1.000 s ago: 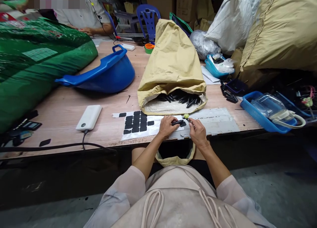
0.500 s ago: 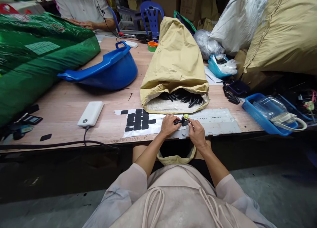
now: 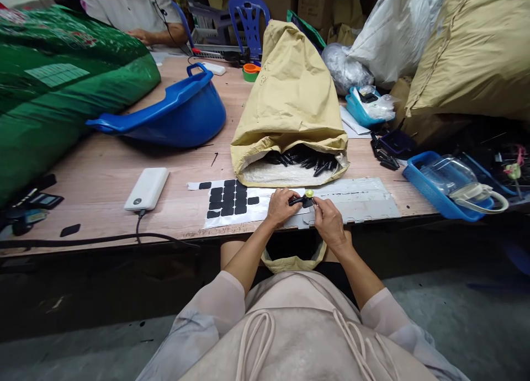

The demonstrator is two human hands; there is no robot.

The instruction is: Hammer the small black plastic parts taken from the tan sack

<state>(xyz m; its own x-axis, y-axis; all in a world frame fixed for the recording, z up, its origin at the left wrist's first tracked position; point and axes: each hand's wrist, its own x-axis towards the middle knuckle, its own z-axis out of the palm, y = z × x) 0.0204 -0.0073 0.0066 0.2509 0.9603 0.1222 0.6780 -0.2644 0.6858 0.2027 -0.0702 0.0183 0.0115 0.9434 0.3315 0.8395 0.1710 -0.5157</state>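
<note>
My left hand (image 3: 282, 206) is closed around a slim black stick-like part (image 3: 295, 201) over the front of the table. By the tip of this part sits a small yellow-green round piece (image 3: 309, 194). My right hand (image 3: 329, 218) is pinched close beside the round piece; what its fingertips grip is too small to tell. Left of my hands lies a white sheet (image 3: 257, 211) bearing rows of black rounded-square pads (image 3: 228, 193). Under both hands runs a flat grey board (image 3: 360, 200). A tan sack (image 3: 296, 99) opens towards me, with several black stick-like parts (image 3: 317, 162) in its mouth.
A white power bank (image 3: 147, 189) with a black cable lies to the left, a blue basin (image 3: 182, 113) behind it. A green bag (image 3: 83, 66) fills the far left. On the right is a blue tray (image 3: 449, 201). An open bag (image 3: 295, 263) hangs below the table edge. Another person (image 3: 132, 16) sits opposite.
The whole view has shifted slightly. Both hands stay together at the black part and the yellow-green piece, with hardly any movement.
</note>
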